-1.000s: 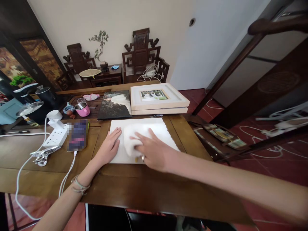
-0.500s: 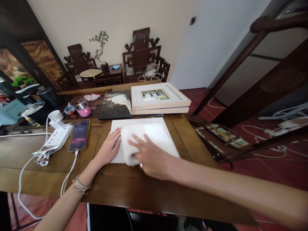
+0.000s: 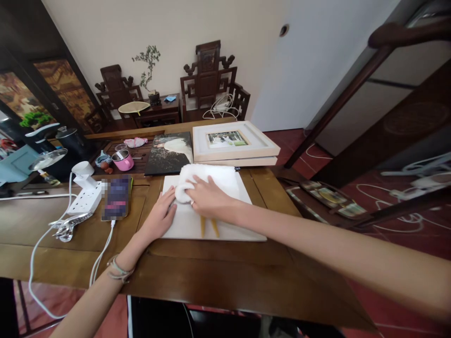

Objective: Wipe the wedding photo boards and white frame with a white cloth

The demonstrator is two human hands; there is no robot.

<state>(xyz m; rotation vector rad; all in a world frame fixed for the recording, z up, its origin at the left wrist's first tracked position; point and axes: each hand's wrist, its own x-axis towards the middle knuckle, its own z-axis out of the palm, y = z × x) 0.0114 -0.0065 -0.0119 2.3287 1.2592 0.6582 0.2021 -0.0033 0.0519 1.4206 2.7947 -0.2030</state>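
My right hand point(image 3: 207, 199) presses on a folded white towel point(image 3: 223, 176), with the fingers spread over its top and the edge of it gripped by the thumb side. The towel lies across the far part of a flat white panel point(image 3: 185, 223). Two yellow leg-like shapes show on the panel just below my right wrist; the rest of that picture is covered. My left hand point(image 3: 160, 213) rests open and flat on the panel's left edge, fingertips close to the towel.
Behind the panel lie a dark photo print point(image 3: 167, 157) and two stacked pale wooden frames point(image 3: 234, 155). To the left are a phone point(image 3: 117, 199) on a cable, a white power strip point(image 3: 84, 197) and a pink cup point(image 3: 122, 161). The wooden table point(image 3: 211, 277) ends at the right.
My right hand has moved the towel away from me, toward the panel's far edge. The near part of the panel and the yellow shapes now show. My left hand has stayed put.
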